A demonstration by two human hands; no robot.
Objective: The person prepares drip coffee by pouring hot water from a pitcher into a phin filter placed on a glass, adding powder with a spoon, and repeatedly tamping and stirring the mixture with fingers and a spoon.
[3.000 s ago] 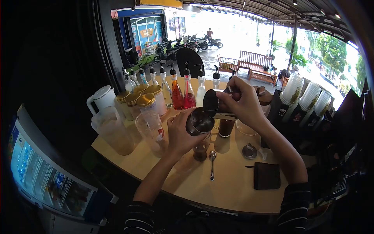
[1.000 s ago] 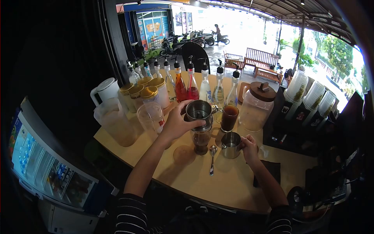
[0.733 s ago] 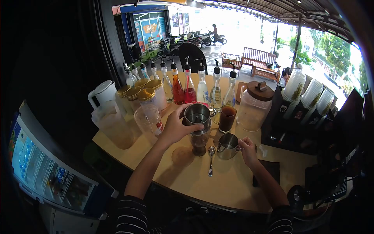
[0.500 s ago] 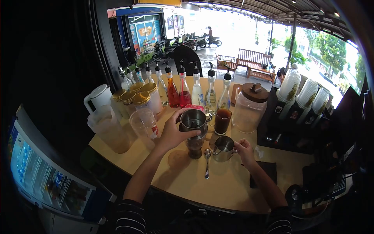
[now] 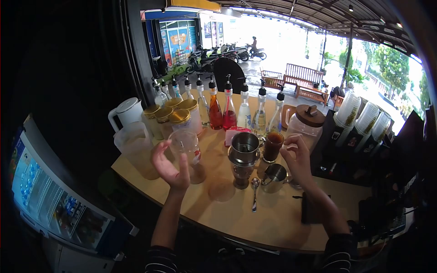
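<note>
My left hand (image 5: 172, 166) is raised with thumb and fingers apart, beside a clear plastic jug (image 5: 189, 145) with a red mark. My right hand (image 5: 298, 157) hovers with bent, parted fingers next to a glass of dark brown drink (image 5: 274, 146); whether the fingertips touch it I cannot tell. Between the hands, a metal drip coffee filter (image 5: 244, 154) sits upright on a glass (image 5: 241, 178). A small steel pitcher (image 5: 274, 176) stands right of it, below my right hand. A metal spoon (image 5: 255, 194) lies in front on the wooden table (image 5: 232, 218).
Several pump bottles (image 5: 229, 109) line the back of the table. Gold-lidded jars (image 5: 180, 119), a white kettle (image 5: 128, 111) and a frosted jug (image 5: 134, 148) stand left. On the right are a lidded glass jar (image 5: 309, 120), stacked plastic cups (image 5: 348, 109) and a dark cloth (image 5: 315, 210).
My left hand has let go of the drip filter and moved left. My right hand has released the steel pitcher and moved up towards the brown drink. The view has shifted slightly.
</note>
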